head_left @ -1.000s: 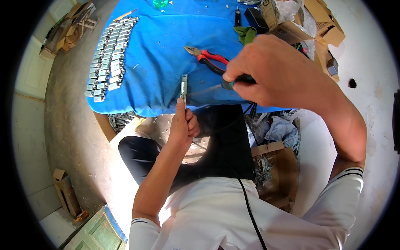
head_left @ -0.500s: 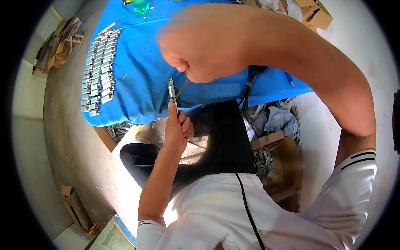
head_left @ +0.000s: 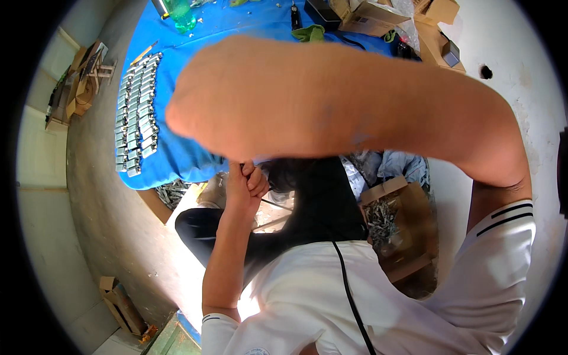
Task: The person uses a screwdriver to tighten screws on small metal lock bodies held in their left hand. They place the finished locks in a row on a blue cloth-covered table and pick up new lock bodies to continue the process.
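Note:
My left hand (head_left: 247, 188) is closed around a slim metal piece (head_left: 242, 167), thumb pointing up, just below the table's front edge. Only a dark bit of that piece shows; the rest is hidden behind my right hand (head_left: 219, 100). That hand looms large and blurred over the table, across the top of my left hand, and its fingers cannot be made out. On the blue cloth (head_left: 183, 155) to the left lie rows of small silver metal pieces (head_left: 137, 112), set closely side by side.
A green bottle (head_left: 180, 16) stands at the far left, near a thin wooden stick (head_left: 144, 53). At the back lie a green cloth (head_left: 309, 34), a black box (head_left: 322, 14) and cardboard boxes (head_left: 370, 18). Below the table, a carton (head_left: 408, 216) holds many metal parts.
My right hand has swung left and lower, now covering the metal piece that showed above my left fist. The view has shifted, bringing more of the table's back into sight.

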`<control>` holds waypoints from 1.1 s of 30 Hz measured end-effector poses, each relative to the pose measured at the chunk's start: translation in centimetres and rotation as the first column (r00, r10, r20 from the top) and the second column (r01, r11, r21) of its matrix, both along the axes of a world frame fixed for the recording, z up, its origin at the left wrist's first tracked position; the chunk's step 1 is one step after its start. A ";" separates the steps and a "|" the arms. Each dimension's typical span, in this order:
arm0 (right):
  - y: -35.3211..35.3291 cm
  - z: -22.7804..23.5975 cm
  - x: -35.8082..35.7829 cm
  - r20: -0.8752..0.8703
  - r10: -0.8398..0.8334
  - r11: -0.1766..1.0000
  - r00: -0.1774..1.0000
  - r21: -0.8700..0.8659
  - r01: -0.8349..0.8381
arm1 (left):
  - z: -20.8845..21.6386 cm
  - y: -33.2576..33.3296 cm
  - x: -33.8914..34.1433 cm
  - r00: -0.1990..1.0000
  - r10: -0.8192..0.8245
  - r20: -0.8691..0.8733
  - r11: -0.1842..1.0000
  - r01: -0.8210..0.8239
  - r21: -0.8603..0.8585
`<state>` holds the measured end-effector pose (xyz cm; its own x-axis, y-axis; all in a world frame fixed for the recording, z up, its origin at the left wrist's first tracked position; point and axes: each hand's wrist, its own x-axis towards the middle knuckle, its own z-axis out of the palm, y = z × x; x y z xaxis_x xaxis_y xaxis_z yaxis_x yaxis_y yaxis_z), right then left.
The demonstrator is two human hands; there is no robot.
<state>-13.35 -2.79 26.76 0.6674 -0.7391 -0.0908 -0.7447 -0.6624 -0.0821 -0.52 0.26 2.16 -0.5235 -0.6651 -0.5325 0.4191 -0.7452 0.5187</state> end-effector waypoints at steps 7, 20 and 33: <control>-1.5 -1.2 -3.6 -0.009 -0.117 0.993 0.993 0.028 0.118 | -0.3 0.0 0.3 1.000 -0.008 -0.028 1.000 0.008 -0.017; -0.3 -2.7 -3.3 -0.012 0.082 0.992 0.997 -0.096 -0.082 | -0.3 0.4 0.5 0.998 0.036 0.060 0.999 -0.035 -0.020; 5.4 -0.2 3.4 -0.259 0.238 0.930 0.936 -0.218 -0.297 | -3.1 1.4 5.3 0.951 0.301 -0.073 0.912 -0.309 -0.270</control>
<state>-9.99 2.65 26.58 0.8270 -0.5538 -0.0972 -0.5158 -0.8161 0.2605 4.81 1.62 -0.96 -0.2847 -0.9126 -0.2935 0.6211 -0.4088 0.6687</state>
